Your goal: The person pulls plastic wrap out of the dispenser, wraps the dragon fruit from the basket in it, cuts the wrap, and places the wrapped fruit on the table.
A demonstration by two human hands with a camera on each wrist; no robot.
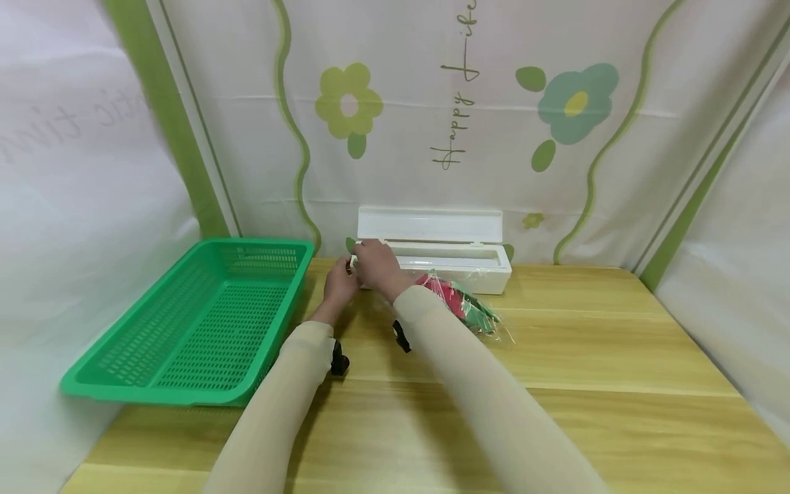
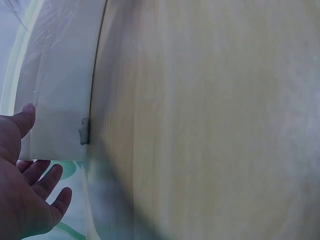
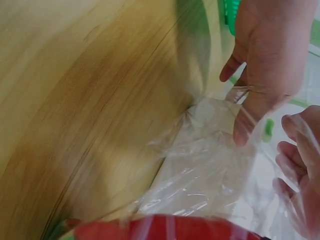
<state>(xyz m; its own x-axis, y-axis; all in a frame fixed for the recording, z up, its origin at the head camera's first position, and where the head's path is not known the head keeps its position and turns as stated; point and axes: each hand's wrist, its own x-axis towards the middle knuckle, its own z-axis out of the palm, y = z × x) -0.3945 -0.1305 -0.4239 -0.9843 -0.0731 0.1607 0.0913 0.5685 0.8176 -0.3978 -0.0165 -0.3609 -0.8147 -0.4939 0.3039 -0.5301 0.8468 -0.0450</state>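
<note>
We are seeing both hands working at the left end of the box (image 1: 505,276), which is standing at the back of the tabletop (image 1: 605,343) with its lid (image 1: 432,225) raised. Our left hand (image 1: 341,283) is sitting on the basket side, just beside our right hand (image 1: 379,266), which is covering the box's left corner in the head view. Clear film (image 3: 197,165) is trailing along the box and reaching both hands in the right wrist view. The left fingers (image 3: 242,129) are spreading apart, touching the film and pointing down, and in the left wrist view the thumb is standing away from the others. The right fingers (image 3: 286,152) are bending loosely with gaps between them, film lying over them. A red-and-green bundle (image 1: 453,300) is lying in front of the box, under crinkled film, near the right sleeve (image 1: 475,377). A green basket (image 1: 241,394) is standing at the left of the tabletop, apart from the box. Black devices (image 1: 339,358) are showing under both wrists, and a flowered curtain (image 1: 395,165) is hanging behind everything.
</note>
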